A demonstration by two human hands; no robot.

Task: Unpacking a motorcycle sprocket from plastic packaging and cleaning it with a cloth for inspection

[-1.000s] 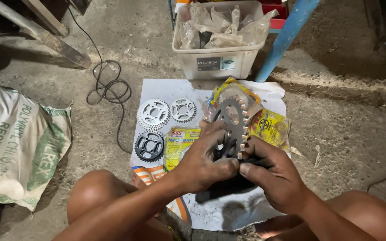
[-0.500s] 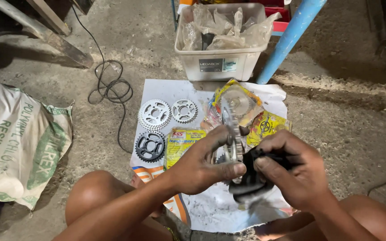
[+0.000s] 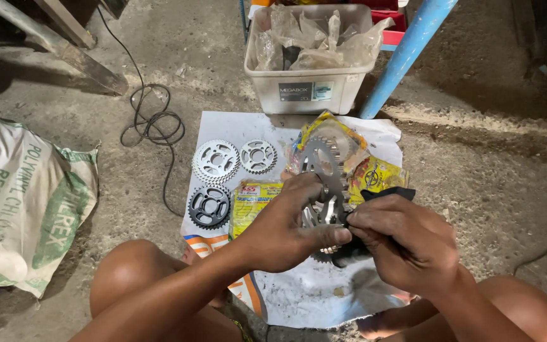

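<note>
My left hand grips a large grey metal sprocket by its lower part and holds it upright above a white sheet on the floor. My right hand presses a black cloth against the sprocket's right side. Left of my hands lie two silver sprockets and a black sprocket. Yellow plastic packets lie under and beside the held sprocket.
A white plastic bin full of clear bags stands beyond the sheet. A blue pole leans at the right. A black cable coils on the concrete. A woven sack lies at the left. My bare knees flank the sheet.
The sprocket has turned from nearly edge-on to more face-on. My right hand with the black cloth has shifted down to its lower right side.
</note>
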